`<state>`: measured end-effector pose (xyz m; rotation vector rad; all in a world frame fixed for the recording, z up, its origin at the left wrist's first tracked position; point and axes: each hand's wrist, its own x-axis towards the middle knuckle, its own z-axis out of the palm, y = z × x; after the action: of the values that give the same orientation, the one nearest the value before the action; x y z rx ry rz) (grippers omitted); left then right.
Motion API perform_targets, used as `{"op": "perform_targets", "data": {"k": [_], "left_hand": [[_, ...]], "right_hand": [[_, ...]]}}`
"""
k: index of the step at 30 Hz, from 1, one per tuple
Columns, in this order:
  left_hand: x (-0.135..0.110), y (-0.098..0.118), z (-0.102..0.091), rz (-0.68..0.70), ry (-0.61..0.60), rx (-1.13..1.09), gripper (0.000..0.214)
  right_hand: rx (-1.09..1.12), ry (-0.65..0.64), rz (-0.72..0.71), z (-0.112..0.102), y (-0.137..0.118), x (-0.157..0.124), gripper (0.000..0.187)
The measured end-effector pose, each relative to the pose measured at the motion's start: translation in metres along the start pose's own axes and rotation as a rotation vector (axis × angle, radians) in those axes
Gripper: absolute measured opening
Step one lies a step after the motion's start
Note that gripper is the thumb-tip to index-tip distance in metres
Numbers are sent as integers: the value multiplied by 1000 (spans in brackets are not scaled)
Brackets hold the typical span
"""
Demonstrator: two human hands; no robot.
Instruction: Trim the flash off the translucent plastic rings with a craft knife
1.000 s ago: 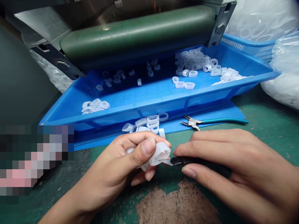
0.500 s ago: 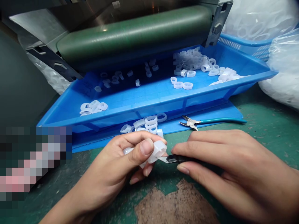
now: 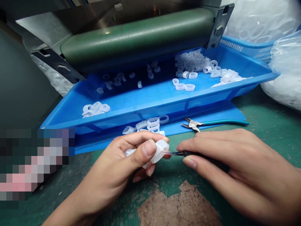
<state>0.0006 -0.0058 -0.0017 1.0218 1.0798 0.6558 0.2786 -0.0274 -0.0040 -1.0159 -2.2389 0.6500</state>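
My left hand point(image 3: 122, 163) is closed round a few translucent white plastic rings point(image 3: 160, 150), with one ring pinched between thumb and fingers and turned to the right. My right hand point(image 3: 235, 166) grips a thin black-handled knife point(image 3: 188, 154) like a pen; its blade tip touches the edge of that ring. Both hands hover just above the worn green tabletop point(image 3: 164, 188), in front of a blue tray point(image 3: 155, 105).
The blue tray holds several loose white rings point(image 3: 195, 62) under a green conveyor roller point(image 3: 138, 34). More rings point(image 3: 150, 124) and teal-handled cutters point(image 3: 211, 123) lie on a blue lid by the tray. Clear bags of parts point(image 3: 282, 72) stand at the right.
The ring in my left hand has been turned slightly and lifted a little. The knife blade has rolled thinner to view and stays against the ring's edge.
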Motion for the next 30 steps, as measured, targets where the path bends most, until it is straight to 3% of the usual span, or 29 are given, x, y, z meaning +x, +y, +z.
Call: {"op": "perform_targets", "data": {"k": [25, 30], "left_hand": [[-1, 1, 1, 19, 45, 97, 65], [-3, -1, -1, 30, 41, 80, 62]], "right_hand": [[20, -62, 45, -1, -2, -5, 36], [-44, 17, 70, 1, -11, 7, 22]]}}
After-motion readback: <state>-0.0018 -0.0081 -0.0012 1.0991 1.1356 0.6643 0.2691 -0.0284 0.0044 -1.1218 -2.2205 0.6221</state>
